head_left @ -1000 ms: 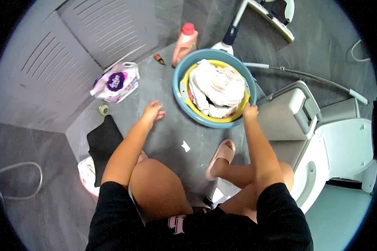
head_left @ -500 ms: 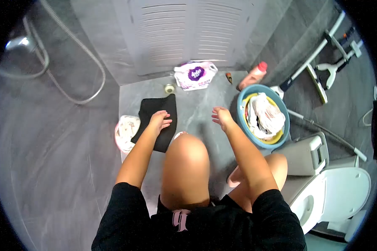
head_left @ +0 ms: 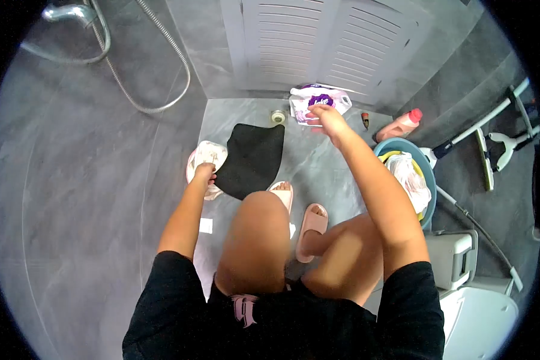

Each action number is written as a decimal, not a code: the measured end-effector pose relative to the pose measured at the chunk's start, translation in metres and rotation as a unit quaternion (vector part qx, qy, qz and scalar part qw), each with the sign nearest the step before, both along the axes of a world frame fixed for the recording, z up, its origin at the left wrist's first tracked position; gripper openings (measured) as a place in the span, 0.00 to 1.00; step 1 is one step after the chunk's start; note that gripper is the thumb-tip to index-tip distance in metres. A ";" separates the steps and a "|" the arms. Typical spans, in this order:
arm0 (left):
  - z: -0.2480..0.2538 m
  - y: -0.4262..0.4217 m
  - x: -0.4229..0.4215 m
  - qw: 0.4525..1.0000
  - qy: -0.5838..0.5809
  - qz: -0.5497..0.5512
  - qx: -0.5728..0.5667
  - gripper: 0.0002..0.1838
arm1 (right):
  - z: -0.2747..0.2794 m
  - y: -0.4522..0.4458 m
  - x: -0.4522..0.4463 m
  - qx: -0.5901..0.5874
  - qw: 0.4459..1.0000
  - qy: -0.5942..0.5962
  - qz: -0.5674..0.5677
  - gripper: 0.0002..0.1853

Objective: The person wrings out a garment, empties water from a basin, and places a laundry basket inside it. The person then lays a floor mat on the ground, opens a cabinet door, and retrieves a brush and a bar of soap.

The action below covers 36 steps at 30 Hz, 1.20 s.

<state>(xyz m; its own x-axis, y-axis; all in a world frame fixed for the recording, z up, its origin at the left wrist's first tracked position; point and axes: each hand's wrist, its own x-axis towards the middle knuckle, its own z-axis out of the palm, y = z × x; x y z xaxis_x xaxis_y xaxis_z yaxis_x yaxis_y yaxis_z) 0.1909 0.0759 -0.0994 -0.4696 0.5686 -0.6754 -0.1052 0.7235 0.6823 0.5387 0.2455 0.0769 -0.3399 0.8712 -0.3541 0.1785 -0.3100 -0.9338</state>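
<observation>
My left hand (head_left: 206, 173) is closed at the left corner of a flat black cloth (head_left: 252, 159) lying on the floor. Its fingertips curl over the edge. Just behind that hand, a pink-rimmed basin (head_left: 190, 168) holds a white patterned cloth (head_left: 213, 153), partly covered by the hand and the black cloth. My right hand (head_left: 329, 123) is raised with fingers apart and holds nothing. From this viewpoint it overlaps a white and purple printed pack (head_left: 303, 99) by the louvered door; contact cannot be made out.
A blue tub (head_left: 396, 144) holding a yellow basin and white cloth stands right, beside a pink bottle (head_left: 400, 125). A small dark bottle (head_left: 365, 120) and floor drain (head_left: 278, 116) are ahead. Mop poles (head_left: 474, 126) and a toilet (head_left: 480, 324) are farther right; a shower hose (head_left: 174, 48) hangs left.
The view has shifted. My left hand went from above the black cloth to its left corner, which has moved. My right hand reached forward and left, over the printed pack.
</observation>
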 end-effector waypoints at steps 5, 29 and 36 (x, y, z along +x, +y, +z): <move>-0.009 0.000 -0.001 0.985 0.133 -0.113 0.004 0.12 | -0.042 0.015 0.013 -0.028 0.999 -0.033 0.013 0.19; -0.088 0.074 0.172 0.855 0.171 -0.332 0.361 0.22 | -0.239 -0.047 -0.044 -0.283 0.955 0.024 0.089 0.46; -0.117 0.033 0.191 0.722 0.154 -0.568 0.364 0.32 | -0.273 -0.028 -0.050 -0.012 0.931 -0.298 0.212 0.45</move>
<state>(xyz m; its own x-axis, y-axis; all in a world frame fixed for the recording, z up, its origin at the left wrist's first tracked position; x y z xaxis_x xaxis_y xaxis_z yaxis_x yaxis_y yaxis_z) 0.3817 0.1092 -0.2160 0.5147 0.8568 0.0328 0.5115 -0.3375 0.7902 0.4883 0.2175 -0.1960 -0.3885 0.6931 -0.6072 0.7732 -0.1132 -0.6239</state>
